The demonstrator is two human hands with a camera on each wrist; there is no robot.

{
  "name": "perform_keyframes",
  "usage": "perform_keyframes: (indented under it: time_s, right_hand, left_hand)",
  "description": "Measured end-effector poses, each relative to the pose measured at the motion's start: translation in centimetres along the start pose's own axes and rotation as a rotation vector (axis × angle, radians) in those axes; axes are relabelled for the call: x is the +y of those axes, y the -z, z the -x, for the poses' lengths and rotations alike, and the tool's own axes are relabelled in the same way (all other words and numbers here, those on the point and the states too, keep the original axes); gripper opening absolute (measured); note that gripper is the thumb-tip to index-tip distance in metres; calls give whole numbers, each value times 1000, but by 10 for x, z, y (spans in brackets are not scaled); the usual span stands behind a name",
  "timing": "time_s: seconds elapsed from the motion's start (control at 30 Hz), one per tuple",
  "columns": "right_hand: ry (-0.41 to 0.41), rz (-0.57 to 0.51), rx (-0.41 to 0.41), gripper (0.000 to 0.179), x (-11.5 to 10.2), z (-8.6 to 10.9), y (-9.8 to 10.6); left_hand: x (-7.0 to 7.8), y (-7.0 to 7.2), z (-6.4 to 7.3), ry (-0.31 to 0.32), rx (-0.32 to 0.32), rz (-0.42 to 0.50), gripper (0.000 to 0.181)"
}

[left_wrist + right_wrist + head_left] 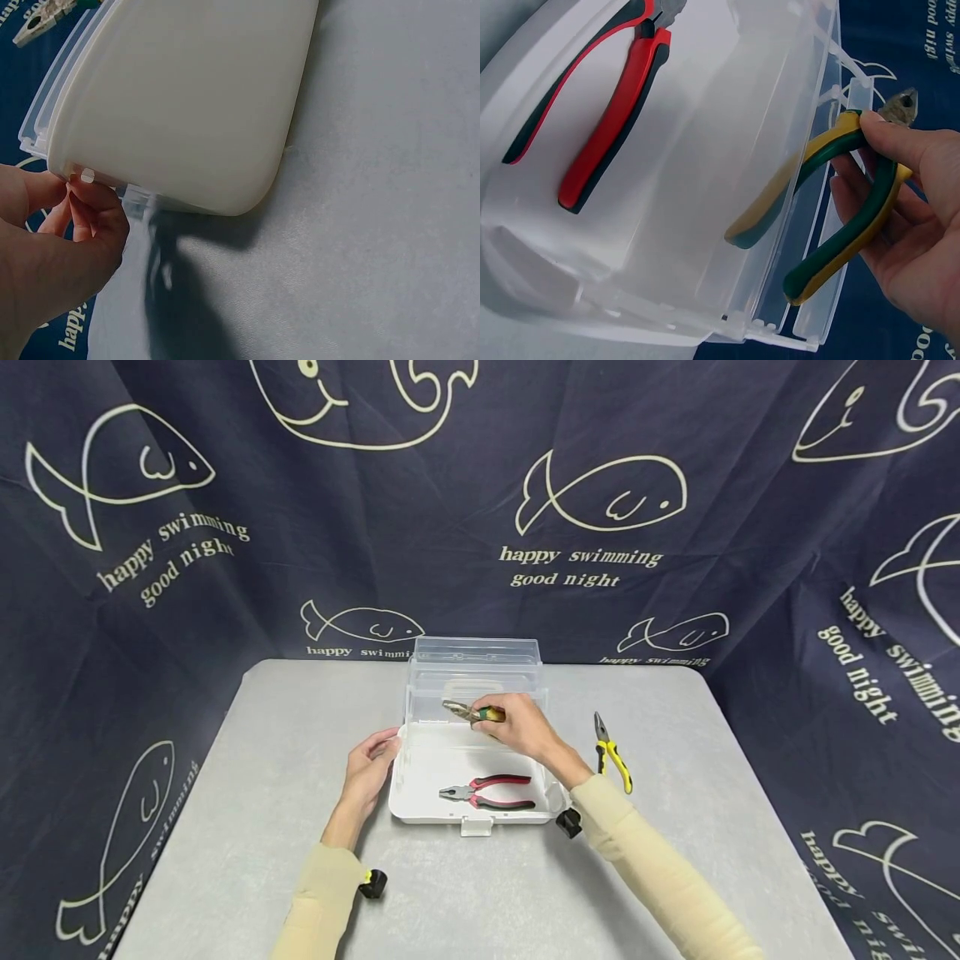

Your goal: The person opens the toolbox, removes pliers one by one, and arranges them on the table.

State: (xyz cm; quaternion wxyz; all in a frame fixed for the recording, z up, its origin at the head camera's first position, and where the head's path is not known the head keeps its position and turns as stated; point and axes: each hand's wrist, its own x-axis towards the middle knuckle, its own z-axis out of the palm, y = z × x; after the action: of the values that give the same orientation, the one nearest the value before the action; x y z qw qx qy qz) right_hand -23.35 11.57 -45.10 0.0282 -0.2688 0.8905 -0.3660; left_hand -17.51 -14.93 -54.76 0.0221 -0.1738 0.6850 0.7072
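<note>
A white plastic toolbox (429, 758) stands on the table, its clear lid (476, 653) raised at the back. At the box's left rim my left hand (369, 768) pinches the edge between thumb and fingers, seen close in the left wrist view. My right hand (523, 725) holds green-and-yellow pliers (849, 238) above the rear of the box, in front of the lid. Their metal head points left in the head view and the handles are spread. Inside the box, toward the front, lie red-and-black pliers (472, 792), jaws to the left.
Yellow-and-black long-nose pliers (603, 744) lie on the grey table (300, 718), right of the box beyond my right forearm. A latch (476, 827) sticks out at the box's front. Dark blue fabric (465, 527) with fish drawings hangs behind and at both sides.
</note>
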Motion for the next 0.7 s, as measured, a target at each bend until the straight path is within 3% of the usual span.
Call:
perform_keyframes:
  time_s: [0.7]
  right_hand:
    - [-89, -149, 264, 33, 16, 20, 15]
  left_hand:
    - [-1, -1, 1, -9, 25, -1, 33]
